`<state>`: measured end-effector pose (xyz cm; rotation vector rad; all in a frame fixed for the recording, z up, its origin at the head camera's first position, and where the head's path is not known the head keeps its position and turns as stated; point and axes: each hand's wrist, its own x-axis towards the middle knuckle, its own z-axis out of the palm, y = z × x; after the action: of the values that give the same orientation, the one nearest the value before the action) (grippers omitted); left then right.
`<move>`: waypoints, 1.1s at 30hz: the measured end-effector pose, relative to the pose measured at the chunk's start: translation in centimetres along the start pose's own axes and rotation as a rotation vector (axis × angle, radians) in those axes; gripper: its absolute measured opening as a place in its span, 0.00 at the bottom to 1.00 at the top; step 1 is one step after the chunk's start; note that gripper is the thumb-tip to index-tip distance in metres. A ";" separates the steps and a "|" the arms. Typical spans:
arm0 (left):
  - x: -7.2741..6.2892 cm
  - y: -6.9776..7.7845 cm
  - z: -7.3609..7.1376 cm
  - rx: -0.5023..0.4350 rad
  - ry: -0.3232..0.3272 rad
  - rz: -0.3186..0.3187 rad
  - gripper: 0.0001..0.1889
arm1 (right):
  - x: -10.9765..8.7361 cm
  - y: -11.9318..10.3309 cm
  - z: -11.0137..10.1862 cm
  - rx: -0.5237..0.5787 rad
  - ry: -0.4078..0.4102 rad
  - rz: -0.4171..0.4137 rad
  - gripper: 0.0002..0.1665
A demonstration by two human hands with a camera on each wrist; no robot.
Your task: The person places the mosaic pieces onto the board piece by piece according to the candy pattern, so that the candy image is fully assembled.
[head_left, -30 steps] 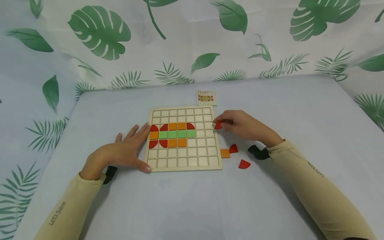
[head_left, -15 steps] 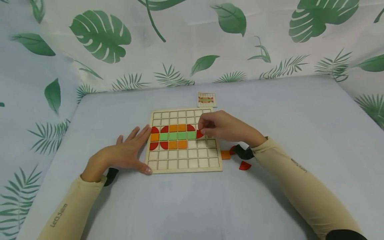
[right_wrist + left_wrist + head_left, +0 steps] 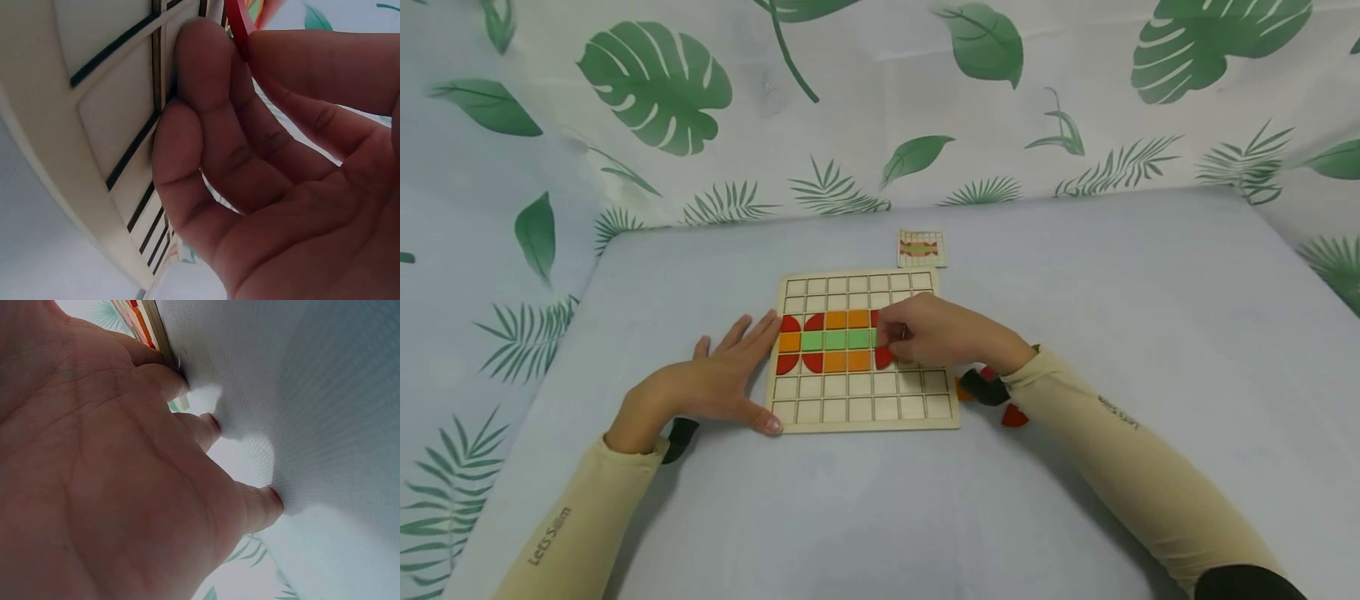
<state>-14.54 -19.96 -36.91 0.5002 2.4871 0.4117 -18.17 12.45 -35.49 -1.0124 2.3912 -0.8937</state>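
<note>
My right hand (image 3: 936, 329) pinches a red quarter-round tile (image 3: 883, 358) over the wooden grid board (image 3: 861, 430). In the right wrist view the same red tile (image 3: 238, 28) shows edge-on by the thumb, and the curled fingers rest against the board's grid. Spread out, my left hand (image 3: 718, 383) lies along the board's left edge, with its thumb at the near corner. Red, orange and green tiles (image 3: 835, 340) fill cells in three rows at the board's left and middle. My right hand hides some cells there.
Behind the board lies a small pattern card (image 3: 921, 248). To the board's right are a loose red tile (image 3: 1015, 415), an orange tile (image 3: 963, 389) and another red one (image 3: 988, 373), the latter two partly hidden by the right wrist's black strap (image 3: 985, 387).
From beyond the board's right edge, my right hand has carried the red tile left and nearer over the grid, to just beside the orange tiles. The left hand stays in place.
</note>
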 end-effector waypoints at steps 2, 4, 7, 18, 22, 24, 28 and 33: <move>0.0 0.0 0.0 0.003 -0.001 -0.001 0.77 | 0.1 -0.2 0.0 -0.010 -0.005 0.003 0.09; 0.0 0.0 0.0 0.007 0.001 0.001 0.77 | 0.1 -0.4 0.1 -0.022 -0.005 0.001 0.09; 0.0 0.0 0.0 0.015 0.002 -0.002 0.77 | 0.1 -0.6 0.1 -0.034 -0.002 -0.011 0.08; 0.1 -0.1 -0.1 0.007 -0.001 -0.006 0.77 | 0.1 -0.3 0.4 -0.059 0.010 -0.079 0.07; -0.1 -0.1 -0.2 0.010 -0.002 0.000 0.77 | 0.1 -0.3 0.5 -0.043 0.005 -0.077 0.08; -0.1 -0.1 -0.2 0.010 -0.003 0.003 0.77 | 0.2 -0.2 0.5 -0.034 0.001 -0.073 0.08; -0.1 -0.1 -0.1 0.007 -0.004 0.007 0.77 | 0.2 -0.2 0.4 -0.027 -0.015 -0.063 0.07; 0.0 -0.1 -0.1 0.007 -0.002 0.004 0.77 | 0.0 -0.2 0.2 -0.042 -0.050 -0.043 0.06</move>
<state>-14.62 -20.07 -36.85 0.5085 2.4871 0.4039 -17.97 12.24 -35.48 -1.0922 2.3637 -0.8266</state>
